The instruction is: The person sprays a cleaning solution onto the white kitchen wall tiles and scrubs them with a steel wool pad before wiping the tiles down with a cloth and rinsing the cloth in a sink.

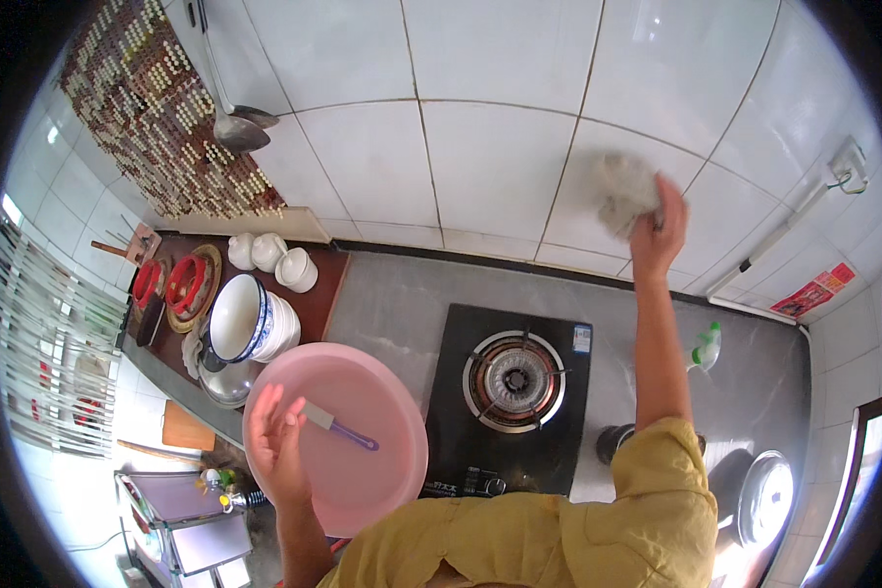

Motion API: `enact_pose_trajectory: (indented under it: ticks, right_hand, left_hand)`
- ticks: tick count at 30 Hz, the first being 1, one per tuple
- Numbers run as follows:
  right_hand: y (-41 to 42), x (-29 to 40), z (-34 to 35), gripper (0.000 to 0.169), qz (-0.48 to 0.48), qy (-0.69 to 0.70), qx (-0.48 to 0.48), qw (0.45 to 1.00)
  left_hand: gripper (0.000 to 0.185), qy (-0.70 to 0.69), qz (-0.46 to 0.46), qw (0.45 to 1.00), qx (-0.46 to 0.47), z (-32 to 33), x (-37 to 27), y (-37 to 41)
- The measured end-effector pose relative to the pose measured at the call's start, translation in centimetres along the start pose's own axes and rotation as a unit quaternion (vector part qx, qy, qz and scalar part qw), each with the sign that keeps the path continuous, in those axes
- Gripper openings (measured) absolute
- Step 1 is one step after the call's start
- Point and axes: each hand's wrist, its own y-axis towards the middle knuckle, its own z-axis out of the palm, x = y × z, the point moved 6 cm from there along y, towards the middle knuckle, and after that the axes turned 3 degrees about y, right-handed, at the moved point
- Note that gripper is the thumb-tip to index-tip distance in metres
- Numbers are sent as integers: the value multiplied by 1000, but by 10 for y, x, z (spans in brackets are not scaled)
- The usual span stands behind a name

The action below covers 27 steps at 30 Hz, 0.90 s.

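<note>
My right hand [661, 228] is stretched up and presses a crumpled grey-beige cloth [621, 191] to the white wall tiles [500, 169]; hand and cloth are slightly blurred. Below that arm lies the grey counter with a black single-burner gas hob [516, 378]. At the left, my left hand [279, 434] is raised over the near left rim of a pink plastic basin [382, 375], fingers apart and nothing in it. Inside the basin is a small tool with a flat grey head and purple handle [356, 436], close to that hand's fingertips.
Stacked white-and-blue bowls [239, 320], lidded white cups [296, 270] and red pots [187, 283] stand on the left counter. Metal ladles [241, 134] hang on the wall. Right of my arm are a green-and-white spray bottle [707, 347], a shiny metal lid [768, 498] and a wall socket [849, 165].
</note>
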Motion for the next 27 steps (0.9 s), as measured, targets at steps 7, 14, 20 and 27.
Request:
enact_pose_trajectory:
  ticks: [7, 14, 20, 27]
  right_hand:
    - [-19, 2, 74, 52, -127, -136, 17, 982]
    - [-189, -32, 139, 33, -22, -118, 320, 940]
    - [-216, -53, 143, 36, 130, -50, 335, 932]
    - [-194, -182, 4, 40, 281, -72, -136, 947]
  left_hand:
    - [42, 9, -17, 1000, -11, 8, 17, 3]
    - [43, 22, -14, 1000, 7, 24, 10, 4]
    - [43, 63, 23, 997, -25, 21, -20, -5]
    - [43, 62, 8, 998, -21, 12, -15, -22]
